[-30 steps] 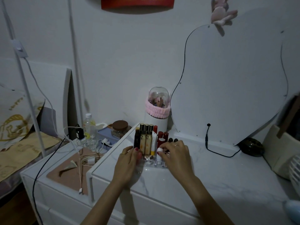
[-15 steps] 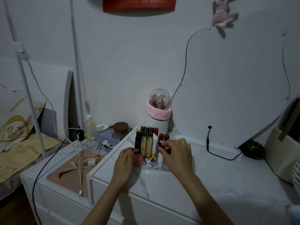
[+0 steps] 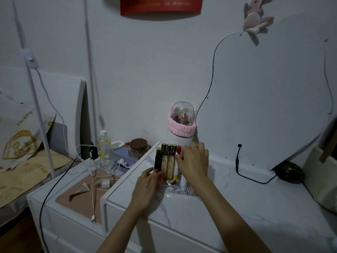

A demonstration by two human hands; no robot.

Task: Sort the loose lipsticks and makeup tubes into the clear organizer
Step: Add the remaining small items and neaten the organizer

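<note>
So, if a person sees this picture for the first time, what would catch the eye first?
Probably the two hands meeting at the clear plastic organizer on the white marble-look dresser top: the left hand at its left side, the right hand over the upright gold and red makeup tubes. Behind stands a white cylinder holder with a pink fluffy band, beside a large curvy mirror.

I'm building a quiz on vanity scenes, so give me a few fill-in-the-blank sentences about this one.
1. The clear organizer stands on a ____ marble-look tabletop.
2. The domed white canister wears a fluffy ____ band.
3. The left hand steadies the organizer's ____ end.
4. The right hand reaches over the ____ lipsticks.

Missing: white; pink; left; red
</note>
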